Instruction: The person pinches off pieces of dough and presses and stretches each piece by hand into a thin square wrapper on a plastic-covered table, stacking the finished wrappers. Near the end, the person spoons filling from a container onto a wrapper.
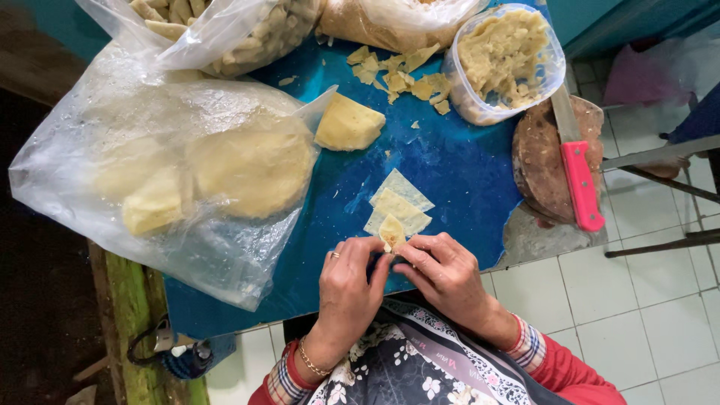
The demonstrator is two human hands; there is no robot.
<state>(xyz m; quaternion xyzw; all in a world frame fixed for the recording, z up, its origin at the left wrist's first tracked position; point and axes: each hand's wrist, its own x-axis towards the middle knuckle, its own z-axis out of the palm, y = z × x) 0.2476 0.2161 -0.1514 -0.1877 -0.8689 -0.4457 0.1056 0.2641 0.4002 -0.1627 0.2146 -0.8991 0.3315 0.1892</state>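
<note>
Both hands meet at the near edge of the bench (450, 165), and the grip is shared: the left hand (349, 289) and the right hand (446, 274) pinch a small folded piece of dough (391, 231) between fingertips and thumbs, fingers clenched on it from either side. That piece stands just above the knuckles, tilted up off the blue surface. Touching it on the far side lies a short stack of thin dough squares (399, 201), pale yellow, overlapping one another. The left hand wears a ring and a thin bracelet at the wrist; both sleeves are red with a checked cuff.

Farther up the bench sits a wedge of dough (349, 124), just beside the open mouth of a large clear plastic bag (112, 195) that holds round flat slabs of the same dough. Loose dough scraps (397, 75) are scattered between the wedge and a clear plastic tub (506, 64) filled with a crumbly yellowish filling (possibly mashed, though the view is too coarse to be sure). At the right edge a round wooden board (544, 161) overhangs the bench, and a knife with a pink handle (581, 184) lies across it, blade pointing toward the tub. Another bag of shaped pieces (247, 30) rests at the top left
</note>
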